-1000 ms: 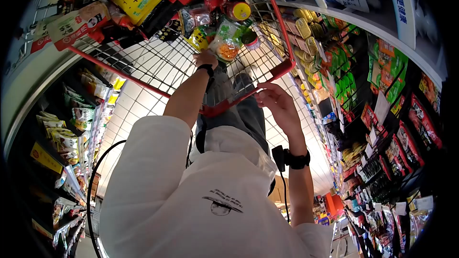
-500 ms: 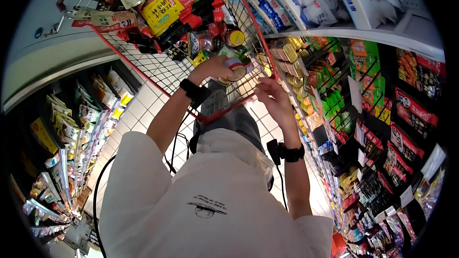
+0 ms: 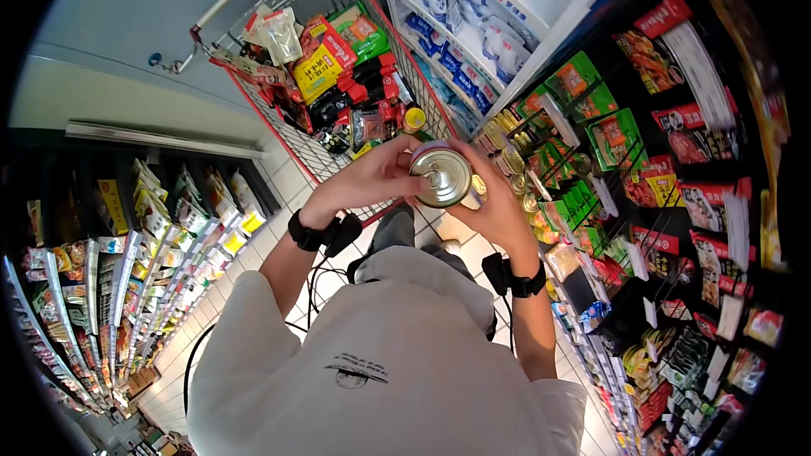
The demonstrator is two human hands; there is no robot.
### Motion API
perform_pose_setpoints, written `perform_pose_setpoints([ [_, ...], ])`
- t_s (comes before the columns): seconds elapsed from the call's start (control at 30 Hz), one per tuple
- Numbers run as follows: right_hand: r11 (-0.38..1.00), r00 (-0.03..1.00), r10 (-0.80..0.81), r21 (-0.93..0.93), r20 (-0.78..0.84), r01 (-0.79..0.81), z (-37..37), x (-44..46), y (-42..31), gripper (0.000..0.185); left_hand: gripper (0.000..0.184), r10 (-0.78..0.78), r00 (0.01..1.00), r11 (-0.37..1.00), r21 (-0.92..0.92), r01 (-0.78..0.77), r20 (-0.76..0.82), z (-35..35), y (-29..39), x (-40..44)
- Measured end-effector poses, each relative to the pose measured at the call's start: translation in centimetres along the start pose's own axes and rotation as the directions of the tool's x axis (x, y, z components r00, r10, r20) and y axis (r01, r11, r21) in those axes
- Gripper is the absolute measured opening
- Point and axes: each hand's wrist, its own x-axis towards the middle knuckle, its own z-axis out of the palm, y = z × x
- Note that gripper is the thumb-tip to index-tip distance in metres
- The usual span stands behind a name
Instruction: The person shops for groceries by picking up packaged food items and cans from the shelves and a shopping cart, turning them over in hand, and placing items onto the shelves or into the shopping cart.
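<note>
A round tin can [image 3: 443, 176] with a metal ring-pull lid is held up in front of my body, its lid tilted toward the camera. My left hand [image 3: 369, 177] grips it from the left, with the thumb at the lid's edge. From the other side, my right hand [image 3: 496, 200] curves round the can's right edge, fingers partly hidden behind it. Just beyond the hands stands a shopping cart [image 3: 263, 125] with a red rim, loaded with seasoning packets, among them a yellow-and-red pouch [image 3: 319, 69] and a yellow-lidded jar [image 3: 414, 120].
Shelves on the right carry several cans [image 3: 511, 160], green packets [image 3: 615, 139] and red-and-black pouches [image 3: 688, 137]. White-and-blue bags [image 3: 504, 52] fill a white rack at the back. More packaged goods [image 3: 150, 194] line the left side. Black cables run from wrist straps.
The can has come up out of the cart toward my body in my left hand. My right hand has moved in from beside the cart and now holds the can too.
</note>
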Motion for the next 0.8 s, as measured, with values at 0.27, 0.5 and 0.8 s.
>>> perform_pose_setpoints([
  [0.27, 0.962, 0.945, -0.182, 0.15, -0.271, 0.228, -1.1, -6.2, -2.2, 0.096, 0.041, 0.129, 0.987, 0.97, -0.196, -0.146, -0.094, 12.3, 0.8, -2.2],
  [0.5, 0.954, 0.883, -0.211, 0.108, -0.418, 0.279, -2.0, -6.9, -2.2, 0.091, 0.057, 0.293, 0.956, 0.951, -0.111, -0.288, 0.026, 14.0, 1.7, -1.1],
  [0.8, 0.97, 0.902, -0.22, 0.016, -0.372, 0.243, -1.5, -1.7, -2.7, 0.089, 0.09, 0.436, 0.891, 0.89, 0.09, -0.447, 0.125, 7.3, 5.5, 1.3],
])
